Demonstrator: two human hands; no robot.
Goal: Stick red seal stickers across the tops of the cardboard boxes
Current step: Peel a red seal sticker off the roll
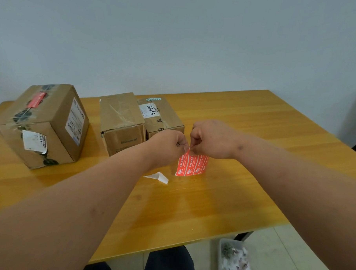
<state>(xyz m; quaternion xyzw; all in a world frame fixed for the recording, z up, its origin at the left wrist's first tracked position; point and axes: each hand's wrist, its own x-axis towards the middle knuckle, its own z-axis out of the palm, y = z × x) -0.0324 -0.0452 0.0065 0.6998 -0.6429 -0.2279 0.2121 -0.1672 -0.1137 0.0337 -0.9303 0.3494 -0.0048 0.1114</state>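
A sheet of red seal stickers [192, 165] hangs above the wooden table [221, 198], pinched at its top edge by my left hand [168, 143] and my right hand [211, 139], which meet above it. Three cardboard boxes stand behind. The large box [43, 125] at the left carries a red sticker [36, 100] on its top. The middle box [120, 122] has clear tape across its top. A smaller box [161, 117] with a white "BAHA" label touches the middle box on its right side, just behind my hands.
A crumpled piece of white backing paper [159, 178] lies on the table near the sheet. A clear bin [235, 259] with paper scraps sits on the floor at the lower right. My dark trousers [163, 262] show below the table's front edge.
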